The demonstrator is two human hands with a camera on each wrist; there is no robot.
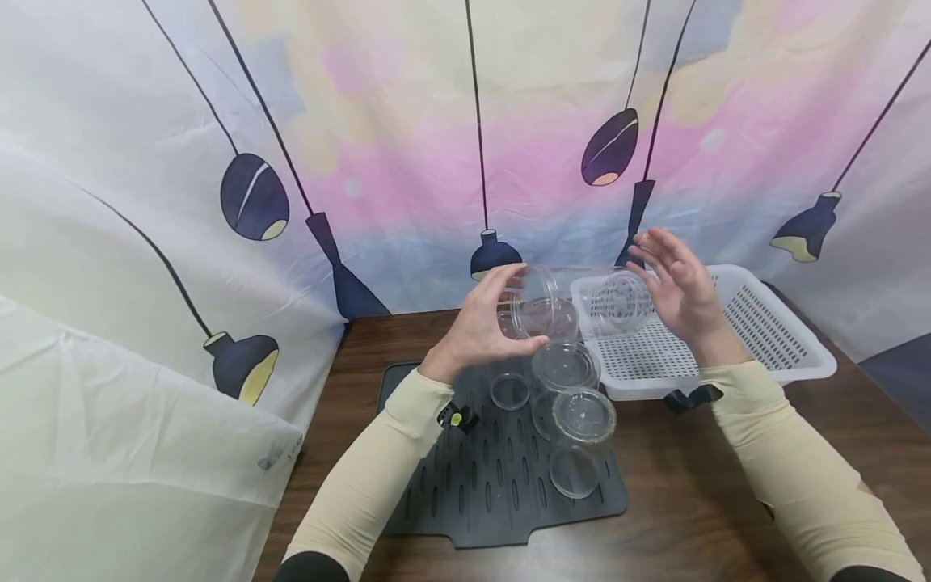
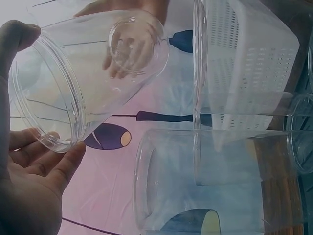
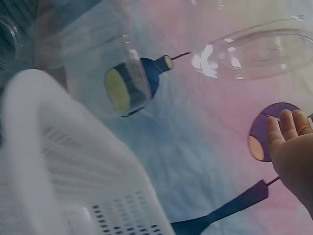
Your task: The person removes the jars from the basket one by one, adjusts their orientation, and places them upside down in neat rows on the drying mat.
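A clear jar (image 1: 600, 301) lies sideways in the air above the drying mat. My left hand (image 1: 483, 322) grips its rim end, the thumb and fingers spread around the ring-like rim; the left wrist view shows this jar (image 2: 95, 73) tilted, its round base pointing away from the left hand (image 2: 39, 181). Just past the base is my right hand (image 1: 680, 295), palm turned inward and fingers extended. In the right wrist view the right hand (image 3: 296, 152) holds nothing, with the jar (image 3: 254, 54) to its upper left. Below, several clear jars stand on the mat, including one jar (image 1: 584, 416) nearest me.
A white perforated basket (image 1: 815, 364) sits at the right rear of the wooden table (image 1: 676, 493). The dark ridged drying mat (image 1: 502, 509) lies left of it. A printed cloth (image 1: 407, 145) with lamp shapes hangs behind and along the left side.
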